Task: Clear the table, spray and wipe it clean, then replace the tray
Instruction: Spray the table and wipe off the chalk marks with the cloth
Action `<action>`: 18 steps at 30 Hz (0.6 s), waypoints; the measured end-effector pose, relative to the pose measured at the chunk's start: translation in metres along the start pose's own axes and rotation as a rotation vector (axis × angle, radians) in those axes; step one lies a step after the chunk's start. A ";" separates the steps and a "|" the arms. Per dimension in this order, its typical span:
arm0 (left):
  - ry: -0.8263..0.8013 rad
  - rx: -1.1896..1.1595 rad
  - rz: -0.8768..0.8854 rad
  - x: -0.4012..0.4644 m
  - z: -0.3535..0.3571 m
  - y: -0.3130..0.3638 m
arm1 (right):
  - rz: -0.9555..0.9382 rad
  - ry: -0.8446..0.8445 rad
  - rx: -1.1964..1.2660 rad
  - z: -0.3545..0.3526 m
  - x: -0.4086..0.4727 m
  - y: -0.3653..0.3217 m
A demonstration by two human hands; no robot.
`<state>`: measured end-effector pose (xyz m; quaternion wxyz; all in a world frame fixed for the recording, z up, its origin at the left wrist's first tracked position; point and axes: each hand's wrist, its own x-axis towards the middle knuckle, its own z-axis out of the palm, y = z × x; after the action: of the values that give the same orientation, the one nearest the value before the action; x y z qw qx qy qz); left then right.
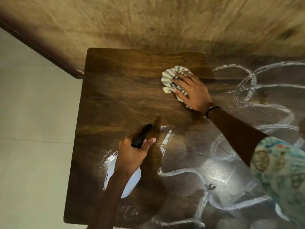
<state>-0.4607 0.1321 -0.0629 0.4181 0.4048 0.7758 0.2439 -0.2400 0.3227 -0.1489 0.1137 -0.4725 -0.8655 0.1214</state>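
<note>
A dark wooden table (115, 100) fills the middle of the head view, its right and near parts streaked with white foamy swirls (214, 164). My right hand (189, 91) presses a crumpled striped grey-and-white cloth (170, 76) flat against the far part of the tabletop, fingers spread over it. My left hand (132, 154) grips a spray bottle near the table's left front; its black nozzle (142, 135) points away from me and its white body (130, 182) shows under my wrist. No tray is in view.
A tan wall (148, 22) runs behind the table's far edge. Pale floor tiles (29, 129) lie to the left, with a dark skirting board (41, 50) along the wall. My patterned sleeve (280, 171) covers the table's right front.
</note>
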 end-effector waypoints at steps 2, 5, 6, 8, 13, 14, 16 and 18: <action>0.005 0.012 0.011 -0.001 0.003 -0.002 | -0.056 -0.010 0.012 0.015 0.010 -0.034; -0.015 0.019 0.018 -0.005 0.004 -0.003 | -0.234 -0.100 0.017 0.032 0.001 -0.070; -0.027 0.017 0.020 -0.007 0.004 -0.004 | -0.288 -0.128 0.017 0.031 -0.010 -0.073; -0.043 0.012 0.008 -0.010 0.004 -0.006 | -0.387 -0.169 0.016 0.025 -0.036 -0.065; -0.071 -0.053 0.007 -0.017 0.001 -0.014 | -0.314 -0.162 -0.008 -0.005 -0.079 0.007; -0.072 -0.051 0.005 -0.019 0.001 -0.015 | -0.247 -0.143 0.014 -0.009 -0.079 0.017; -0.067 -0.028 0.004 -0.021 0.004 -0.017 | -0.107 -0.073 0.042 -0.010 -0.069 0.022; -0.059 0.003 0.023 -0.024 0.007 -0.019 | 0.028 0.001 0.021 -0.006 -0.052 0.009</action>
<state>-0.4548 0.1017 -0.0690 0.4373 0.4216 0.7587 0.2354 -0.2040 0.2842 -0.1505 0.1176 -0.4835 -0.8573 0.1317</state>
